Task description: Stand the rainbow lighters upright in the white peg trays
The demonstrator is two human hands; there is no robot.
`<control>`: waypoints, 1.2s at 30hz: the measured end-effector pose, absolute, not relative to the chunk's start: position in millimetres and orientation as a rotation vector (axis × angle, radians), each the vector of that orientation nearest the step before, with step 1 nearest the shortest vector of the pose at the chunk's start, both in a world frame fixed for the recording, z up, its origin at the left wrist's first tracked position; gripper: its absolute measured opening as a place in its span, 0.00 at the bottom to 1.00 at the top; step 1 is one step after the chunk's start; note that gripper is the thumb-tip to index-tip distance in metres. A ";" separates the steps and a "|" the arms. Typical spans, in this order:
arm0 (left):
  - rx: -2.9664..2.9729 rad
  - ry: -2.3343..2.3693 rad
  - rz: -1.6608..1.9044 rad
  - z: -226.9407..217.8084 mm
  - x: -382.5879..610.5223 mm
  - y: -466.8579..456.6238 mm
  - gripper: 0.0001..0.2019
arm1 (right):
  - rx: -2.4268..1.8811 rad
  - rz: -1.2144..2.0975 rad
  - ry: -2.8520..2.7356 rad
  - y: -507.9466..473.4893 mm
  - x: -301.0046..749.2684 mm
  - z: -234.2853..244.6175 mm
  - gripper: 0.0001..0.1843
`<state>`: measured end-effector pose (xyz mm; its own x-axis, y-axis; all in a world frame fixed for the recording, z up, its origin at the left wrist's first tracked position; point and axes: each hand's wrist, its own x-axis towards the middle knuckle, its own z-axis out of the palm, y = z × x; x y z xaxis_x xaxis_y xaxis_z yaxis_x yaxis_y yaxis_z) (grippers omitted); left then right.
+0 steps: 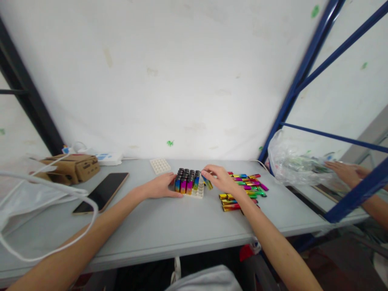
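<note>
Shiny coloured tubes with black tops (183, 185) stand upright in close rows in a white holed tray (198, 194). Holes show bare at the tray's right end. My left hand (162, 186) is closed around the tray's left end, the thumb along its front edge and the fingers behind. At the right side of the tray, my right hand (218, 178) pinches a blue-and-yellow tube (207, 182), which is tilted. Many more shiny tubes (247, 188) lie in a loose pile to the right of that hand, partly behind the forearm.
Another white holed tray (160, 165) lies near the wall. On the left are a phone (103, 192), a cardboard box (72, 167) and a white cable (91, 198). A clear plastic bag (291, 161) and blue frame (285, 117) stand right. A co-worker's hands (345, 171) show beyond the frame.
</note>
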<state>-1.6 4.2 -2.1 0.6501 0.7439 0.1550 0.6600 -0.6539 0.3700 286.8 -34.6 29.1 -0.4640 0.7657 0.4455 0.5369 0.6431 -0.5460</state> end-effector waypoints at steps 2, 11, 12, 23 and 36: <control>2.599 1.139 0.404 -2.3 -1.7 4.4 0.32 | -1.014 0.369 -2.228 -34.0 287.0 28.2 0.22; 2.597 1.151 0.393 -0.7 0.4 2.4 0.31 | -1.039 0.763 -2.140 -27.1 282.2 10.7 0.23; 2.600 1.150 0.391 -0.7 0.5 2.3 0.31 | -1.040 0.775 -2.150 -27.9 282.7 12.3 0.23; 2.603 1.133 0.435 -1.6 -0.7 2.8 0.31 | -1.154 0.451 -2.382 -23.8 286.8 19.5 0.27; 2.619 1.161 0.414 -2.9 -1.0 5.0 0.32 | -1.108 0.177 -2.569 19.3 329.0 -16.6 0.19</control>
<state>-1.0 5.0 -2.9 0.6431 0.7496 0.1566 0.6797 -0.6529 0.3344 329.0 19.3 -16.6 -0.6396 0.7248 0.2558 0.6830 0.6886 -0.2435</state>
